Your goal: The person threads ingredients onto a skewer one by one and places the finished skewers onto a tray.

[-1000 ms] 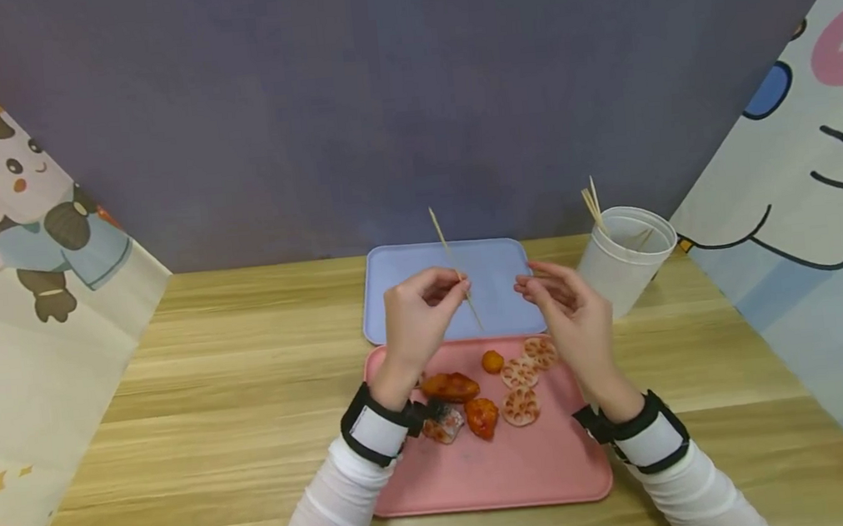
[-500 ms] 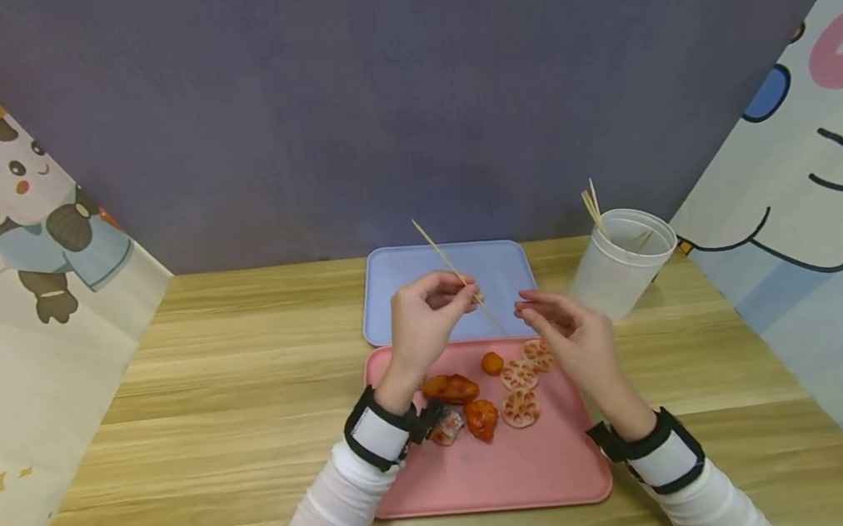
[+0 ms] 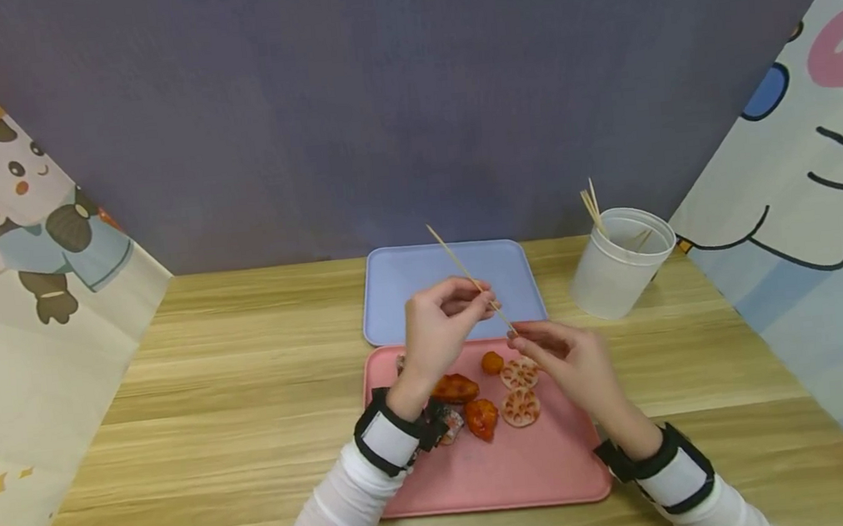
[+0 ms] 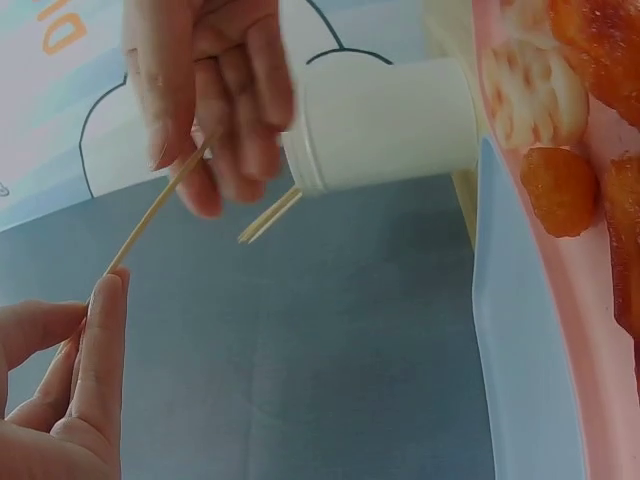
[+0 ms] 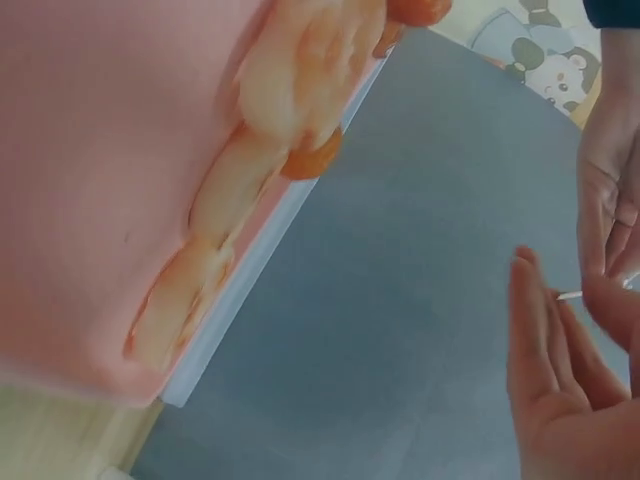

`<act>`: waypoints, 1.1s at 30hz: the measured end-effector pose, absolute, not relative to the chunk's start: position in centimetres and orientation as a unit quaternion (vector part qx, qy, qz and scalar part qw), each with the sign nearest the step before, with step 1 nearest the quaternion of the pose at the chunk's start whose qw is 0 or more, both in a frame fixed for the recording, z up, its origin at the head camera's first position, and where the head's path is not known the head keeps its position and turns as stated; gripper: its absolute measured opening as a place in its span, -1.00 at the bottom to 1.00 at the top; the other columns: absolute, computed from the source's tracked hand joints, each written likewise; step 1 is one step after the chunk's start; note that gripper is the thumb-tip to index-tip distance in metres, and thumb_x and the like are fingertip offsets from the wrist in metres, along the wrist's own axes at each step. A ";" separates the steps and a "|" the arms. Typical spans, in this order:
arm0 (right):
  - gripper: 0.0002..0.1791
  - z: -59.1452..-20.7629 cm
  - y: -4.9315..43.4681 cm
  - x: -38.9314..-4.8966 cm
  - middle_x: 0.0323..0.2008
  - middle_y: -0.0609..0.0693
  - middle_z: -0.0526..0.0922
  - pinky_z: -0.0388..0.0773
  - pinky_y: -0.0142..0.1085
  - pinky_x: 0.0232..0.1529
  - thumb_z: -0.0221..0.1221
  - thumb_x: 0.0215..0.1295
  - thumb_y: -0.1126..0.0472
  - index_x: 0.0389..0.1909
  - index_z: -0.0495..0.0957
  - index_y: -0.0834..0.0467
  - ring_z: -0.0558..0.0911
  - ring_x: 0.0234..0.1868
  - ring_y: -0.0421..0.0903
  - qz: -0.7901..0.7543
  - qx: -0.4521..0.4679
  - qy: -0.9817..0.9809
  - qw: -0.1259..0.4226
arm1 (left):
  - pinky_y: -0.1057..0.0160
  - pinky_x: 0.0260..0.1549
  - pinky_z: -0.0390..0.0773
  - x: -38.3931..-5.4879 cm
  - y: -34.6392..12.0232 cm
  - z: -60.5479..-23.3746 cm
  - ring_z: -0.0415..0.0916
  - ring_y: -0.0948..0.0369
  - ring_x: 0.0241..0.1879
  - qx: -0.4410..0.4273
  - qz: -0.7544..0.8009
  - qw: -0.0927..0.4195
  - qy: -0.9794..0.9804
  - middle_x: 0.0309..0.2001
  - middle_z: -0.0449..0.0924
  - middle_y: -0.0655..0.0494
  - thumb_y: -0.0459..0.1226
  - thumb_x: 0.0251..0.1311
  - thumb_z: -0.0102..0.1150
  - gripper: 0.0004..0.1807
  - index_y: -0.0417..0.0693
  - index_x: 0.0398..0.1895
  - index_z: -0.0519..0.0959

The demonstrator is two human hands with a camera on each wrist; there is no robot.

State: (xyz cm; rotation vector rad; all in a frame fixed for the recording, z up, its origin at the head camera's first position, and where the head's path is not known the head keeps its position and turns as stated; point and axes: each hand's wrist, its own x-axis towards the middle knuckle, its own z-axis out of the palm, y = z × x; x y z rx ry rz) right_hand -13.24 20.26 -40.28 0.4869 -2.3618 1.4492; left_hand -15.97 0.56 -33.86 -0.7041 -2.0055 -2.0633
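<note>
A thin wooden skewer [image 3: 453,253] slants down to the right over the two trays. My left hand [image 3: 436,322] pinches it between thumb and fingers, below its middle. In the left wrist view, the left fingers [image 4: 103,330] grip the skewer [image 4: 155,215], whose far end reaches the right hand [image 4: 225,100]. My right hand [image 3: 567,360] is at the skewer's lower end, thumb and fingers slightly apart around it. Below lie lotus root slices [image 3: 520,407], a small orange ball [image 3: 492,363], a red-glazed piece [image 3: 481,418] and a long glazed piece [image 3: 455,388].
These foods lie on a pink tray [image 3: 515,476]; a dark-and-pale piece is partly hidden by the left wrist. Behind is a blue tray [image 3: 407,268]. A white cup [image 3: 611,280] with several skewers [image 3: 592,210] stands at right. A grey wall [image 3: 268,143] closes the back.
My left hand has moved right and slightly nearer, carrying the skewer. My right hand has come down and left, so its fingertips now meet the skewer's lower end.
</note>
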 end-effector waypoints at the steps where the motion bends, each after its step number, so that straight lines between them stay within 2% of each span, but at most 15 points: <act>1: -0.79 -40.2 20.3 -13.2 -0.29 0.11 0.74 0.64 -0.42 -0.33 0.24 0.20 0.34 -0.13 0.66 0.22 0.70 -0.30 -0.34 0.513 0.175 -0.823 0.167 | 0.26 -0.33 0.67 -16.1 0.7 -34.1 0.68 -0.04 -0.37 -0.239 -0.692 0.092 -0.675 -0.32 0.67 -0.28 -0.43 0.18 0.20 -0.87 -0.41 -0.29 0.61; 7: -0.84 -37.6 19.4 -11.8 -0.37 0.18 0.73 0.64 -0.40 -0.40 0.22 0.17 0.46 -0.22 0.66 0.34 0.72 -0.38 -0.18 0.504 0.170 -0.827 0.180 | 0.26 -0.34 0.67 -17.4 1.2 -36.4 0.68 0.23 -0.42 -0.249 -0.692 0.105 -0.669 -0.36 0.71 -0.10 -0.30 0.19 0.23 -0.86 -0.21 -0.28 0.66; 12: -0.85 -36.4 19.1 -11.3 -0.38 0.21 0.72 0.63 -0.44 -0.40 0.22 0.16 0.47 -0.23 0.66 0.38 0.72 -0.39 -0.14 0.495 0.161 -0.835 0.181 | 0.25 -0.34 0.67 -17.4 1.2 -36.3 0.69 0.23 -0.41 -0.250 -0.694 0.105 -0.667 -0.36 0.71 -0.10 -0.30 0.19 0.24 -0.87 -0.19 -0.28 0.66; 17: -0.84 -37.1 19.5 -11.5 -0.39 0.21 0.72 0.62 -0.45 -0.44 0.22 0.16 0.47 -0.23 0.66 0.37 0.72 -0.41 -0.16 0.501 0.157 -0.830 0.190 | 0.28 -0.34 0.67 -17.3 1.2 -36.3 0.68 0.19 -0.39 -0.252 -0.669 0.097 -0.693 -0.34 0.71 -0.05 -0.25 0.20 0.24 -0.85 -0.16 -0.29 0.67; 23: -0.82 -39.0 21.1 -12.6 -0.34 0.24 0.72 0.64 -0.40 -0.39 0.21 0.17 0.46 -0.21 0.67 0.33 0.71 -0.37 -0.23 0.540 0.151 -0.802 0.208 | 0.31 -0.16 0.57 -17.0 1.2 -36.6 0.57 0.25 -0.19 -0.288 -0.438 0.063 -0.849 -0.22 0.68 0.17 -0.12 0.10 0.33 -0.77 0.03 -0.19 0.66; 28: -0.82 -38.9 22.4 -12.9 -0.32 0.30 0.70 0.62 -0.46 -0.37 0.20 0.16 0.49 -0.21 0.67 0.35 0.69 -0.37 -0.33 0.538 0.142 -0.796 0.237 | 0.30 -0.02 0.45 -17.1 2.4 -37.2 0.43 0.20 -0.04 -0.403 -0.238 0.013 -0.884 -0.08 0.60 0.16 -0.12 0.03 0.38 -0.58 0.06 0.01 0.60; 33: -0.81 -38.7 23.9 -12.9 -0.35 0.29 0.70 0.59 -0.54 -0.36 0.19 0.17 0.50 -0.20 0.66 0.35 0.66 -0.38 -0.40 0.506 0.126 -0.814 0.258 | 0.31 -0.05 0.42 -17.5 3.6 -37.8 0.36 0.21 -0.05 -0.490 -0.105 -0.002 -0.866 -0.03 0.52 0.17 -0.13 -0.06 0.43 -0.42 0.07 0.12 0.55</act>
